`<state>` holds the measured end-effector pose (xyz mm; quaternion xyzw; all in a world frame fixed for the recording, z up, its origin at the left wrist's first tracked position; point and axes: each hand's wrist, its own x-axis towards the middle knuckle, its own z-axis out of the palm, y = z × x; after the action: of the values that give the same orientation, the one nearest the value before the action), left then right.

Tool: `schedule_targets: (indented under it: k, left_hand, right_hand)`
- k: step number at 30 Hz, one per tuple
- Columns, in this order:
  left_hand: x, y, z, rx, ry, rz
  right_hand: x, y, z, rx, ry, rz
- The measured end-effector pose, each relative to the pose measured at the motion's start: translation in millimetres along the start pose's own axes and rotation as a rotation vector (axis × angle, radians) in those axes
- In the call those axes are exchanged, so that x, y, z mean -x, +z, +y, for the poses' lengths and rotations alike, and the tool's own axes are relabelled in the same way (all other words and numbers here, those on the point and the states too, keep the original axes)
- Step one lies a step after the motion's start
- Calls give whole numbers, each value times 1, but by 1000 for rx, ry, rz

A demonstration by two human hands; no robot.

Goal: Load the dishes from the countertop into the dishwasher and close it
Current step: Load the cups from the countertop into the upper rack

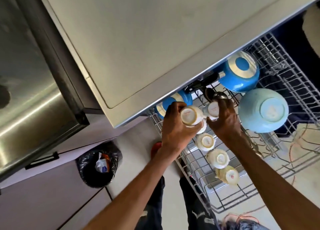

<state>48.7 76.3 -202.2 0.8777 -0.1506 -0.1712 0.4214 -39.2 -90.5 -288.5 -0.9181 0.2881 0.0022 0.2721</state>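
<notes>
Hands over dishwasher rack point(242, 191) — left hand point(174, 127) curled round an inverted teacup point(189, 116), right hand point(225, 122) round a second teacup point(212, 110). Probably best seated rim-down beside racked cups point(205, 141).

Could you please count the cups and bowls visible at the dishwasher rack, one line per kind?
Cream cups held: 2
Cream cups standing in the rack, at: 3
Blue bowls: 3
Total: 8
</notes>
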Motion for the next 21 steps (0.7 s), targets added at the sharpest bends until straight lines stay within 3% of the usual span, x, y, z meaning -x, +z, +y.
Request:
schedule_targets:
  k: [9, 13, 17, 21]
  left_hand:
    - [-1, 0, -3, 13, 1, 14]
    - [3, 1, -7, 15, 4, -2]
    - [8, 8, -4, -12, 53, -51]
    - [15, 24, 7, -87, 132, -217]
  right_hand:
    - [2, 22, 17, 212, -118, -134]
    - [15, 7, 15, 39, -70, -84]
    - [36, -36, -7, -196, 48, 96]
    - [70, -73, -39, -496, 192, 105]
